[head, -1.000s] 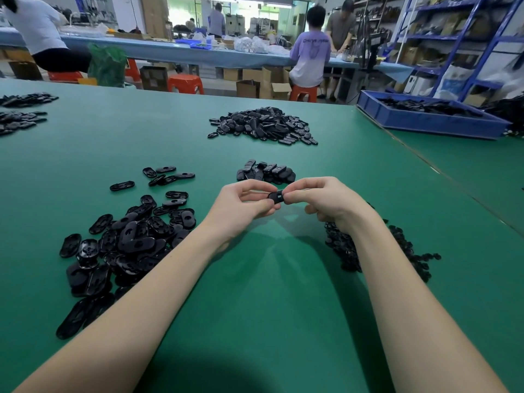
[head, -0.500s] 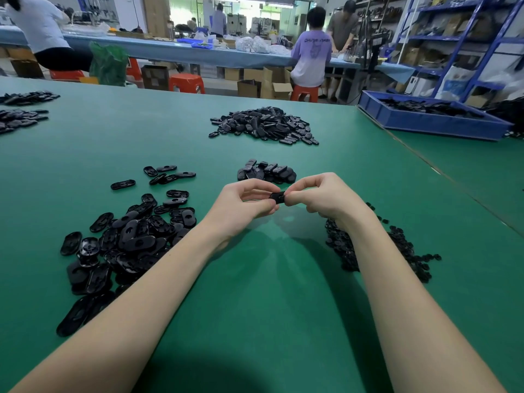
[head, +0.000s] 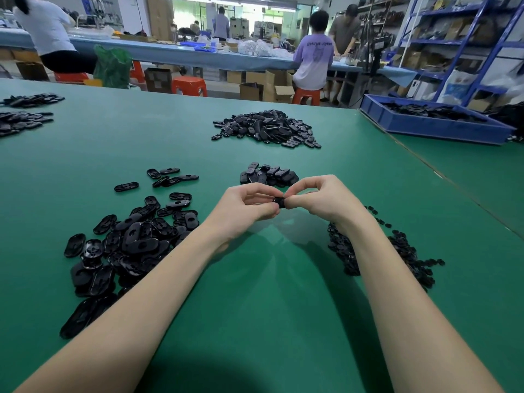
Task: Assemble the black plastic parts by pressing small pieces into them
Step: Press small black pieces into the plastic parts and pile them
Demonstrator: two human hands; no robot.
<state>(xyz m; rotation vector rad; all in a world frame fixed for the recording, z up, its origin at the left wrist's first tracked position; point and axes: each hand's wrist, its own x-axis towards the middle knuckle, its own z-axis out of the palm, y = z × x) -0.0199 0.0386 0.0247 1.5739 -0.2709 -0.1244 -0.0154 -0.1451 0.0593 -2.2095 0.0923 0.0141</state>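
Note:
My left hand (head: 243,207) and my right hand (head: 320,198) meet above the green table (head: 255,293), both pinching one black plastic part (head: 279,201) between thumbs and fingertips. Most of that part is hidden by my fingers. A heap of black oval parts (head: 133,239) lies to the left of my left forearm. A pile of small black pieces (head: 397,251) lies under and right of my right wrist. A short row of black parts (head: 268,174) sits just beyond my hands.
A bigger pile of black parts (head: 266,129) lies farther back at the centre. More black parts (head: 22,117) sit at the far left. A blue tray (head: 431,129) with parts stands at the back right. People work at a bench beyond the table.
My hands have stayed together on the part and shifted only slightly; my right fingers have lifted a little higher over it.

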